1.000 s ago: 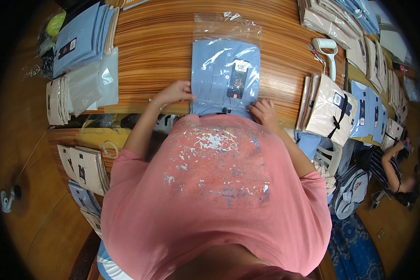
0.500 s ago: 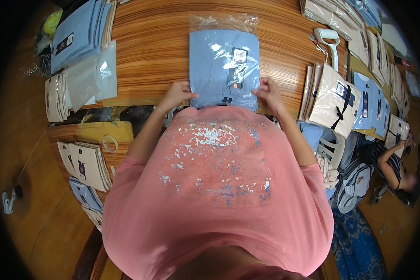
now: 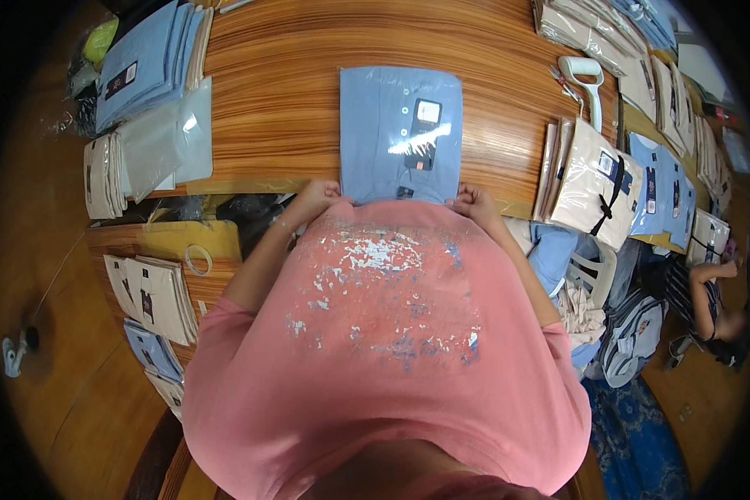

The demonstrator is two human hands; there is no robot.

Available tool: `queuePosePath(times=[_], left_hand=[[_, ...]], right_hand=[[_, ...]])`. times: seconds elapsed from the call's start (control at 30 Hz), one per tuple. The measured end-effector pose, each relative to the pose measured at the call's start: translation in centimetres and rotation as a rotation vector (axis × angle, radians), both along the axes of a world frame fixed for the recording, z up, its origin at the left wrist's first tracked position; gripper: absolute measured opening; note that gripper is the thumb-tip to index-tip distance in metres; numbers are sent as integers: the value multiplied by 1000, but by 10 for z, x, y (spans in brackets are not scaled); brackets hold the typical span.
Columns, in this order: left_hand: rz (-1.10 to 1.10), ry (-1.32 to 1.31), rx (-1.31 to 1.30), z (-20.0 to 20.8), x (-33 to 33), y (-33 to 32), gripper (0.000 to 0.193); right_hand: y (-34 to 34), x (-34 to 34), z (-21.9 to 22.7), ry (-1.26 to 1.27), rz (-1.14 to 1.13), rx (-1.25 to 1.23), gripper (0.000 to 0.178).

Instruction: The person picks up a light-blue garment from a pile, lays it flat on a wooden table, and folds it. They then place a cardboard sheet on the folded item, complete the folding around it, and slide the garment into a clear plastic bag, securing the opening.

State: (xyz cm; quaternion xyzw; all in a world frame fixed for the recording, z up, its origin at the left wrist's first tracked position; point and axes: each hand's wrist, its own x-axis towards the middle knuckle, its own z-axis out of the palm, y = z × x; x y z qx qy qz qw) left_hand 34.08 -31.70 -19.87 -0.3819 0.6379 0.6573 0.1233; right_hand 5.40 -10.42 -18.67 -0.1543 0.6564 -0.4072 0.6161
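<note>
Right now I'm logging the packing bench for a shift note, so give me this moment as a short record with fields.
Item in hand: folded light-blue shirt in a clear plastic bag, flat on the wooden table
Left hand: at the bag's near left corner
Right hand: at the bag's near right corner
Left of table: stack of blue folded shirts, clear empty bags
Right of table: white handheld tool, cream bagged shirts

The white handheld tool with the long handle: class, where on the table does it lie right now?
In the head view, the white handheld tool lies on the wooden table at the person's right, beyond the bagged blue shirt and just above the upright cream shirt packs.
</note>
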Motion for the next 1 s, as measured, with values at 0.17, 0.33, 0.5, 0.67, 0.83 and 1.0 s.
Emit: queuePosePath(times=[0.17,0.33,0.5,0.67,0.83,1.0], left_hand=[[110,7,58,23,-18,4,20],[530,277,125,37,-73,-49,27],[149,117,-291,27,-65,-53,51],[-263,56,-1249,66,-97,-21,87],[-478,-7,-1473,58,-144,-13,95],[281,672,-1148,96,-162,-42,52]], right_hand=[[-6,-3,2,26,50,8,12],[-94,-42,44,36,-196,-169,17],[-88,-44,-2,-155,-267,-198,24],[-96,-26,14,-360,-235,-4,17],[-107,-13,27,-201,-144,-158,17],[-116,11,157,190,-32,-696,34]])
